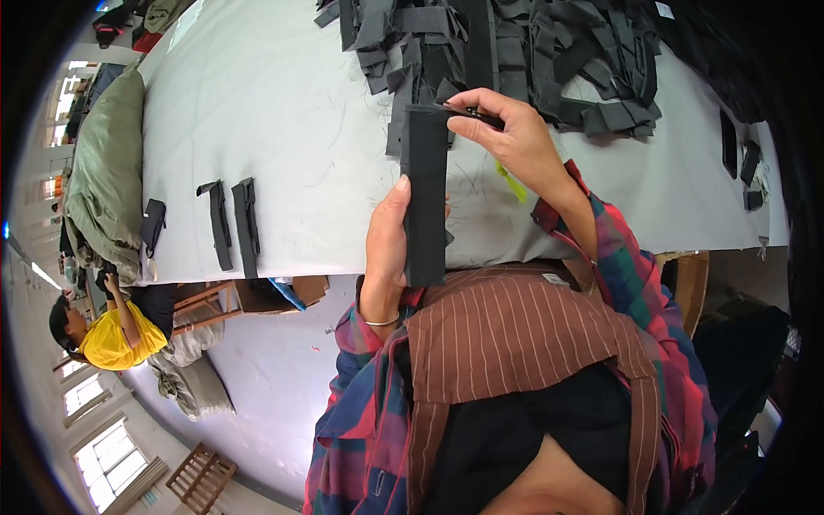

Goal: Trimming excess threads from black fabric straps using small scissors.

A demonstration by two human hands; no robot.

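Brown striped apron (515,335) lies closest. Over the near edge of the tabletop (318,172), the left hand (388,236) grips a black fabric strip (425,193); the right hand (511,142) pinches a small black tool (481,115) at its top corner. Below, a cardboard box (257,297) shows something blue (289,294) (inside or against it, unclear); a bulging green sack (107,167) hides its contents.

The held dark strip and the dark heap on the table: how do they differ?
The held strip is one straight piece; the heap is many jumbled ones. The held strip is in the left grip; the heap lies on the table. Both are dark.
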